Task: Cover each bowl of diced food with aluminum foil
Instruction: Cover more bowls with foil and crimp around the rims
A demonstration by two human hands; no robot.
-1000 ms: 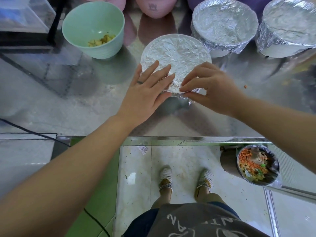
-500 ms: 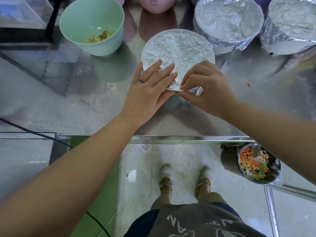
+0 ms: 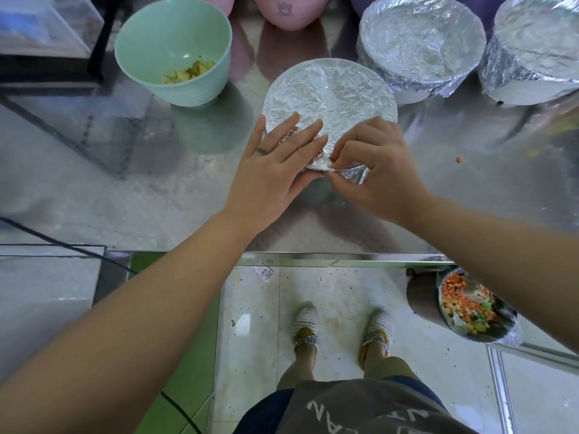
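Now left hand (image 3: 275,170) flat, fingers straight, pressing crinkled silver foil cover (image 3: 332,92); right hand (image 3: 380,173) fingers pinching its loose corner (image 3: 355,176).

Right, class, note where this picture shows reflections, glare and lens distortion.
Head view: the steel table mirrors the green bowl as a soft reflection; the crinkled foil glints brightly; the wide-angle lens swells the left forearm toward the bottom corner.

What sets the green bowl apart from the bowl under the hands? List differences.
The green bowl is uncovered, its diced food showing; the foil-covered bowl is wrapped over its top. No hand touches the green bowl; the left hand rests flat on the foil-covered bowl and the right hand pinches its foil flap. Both stand on the steel counter.
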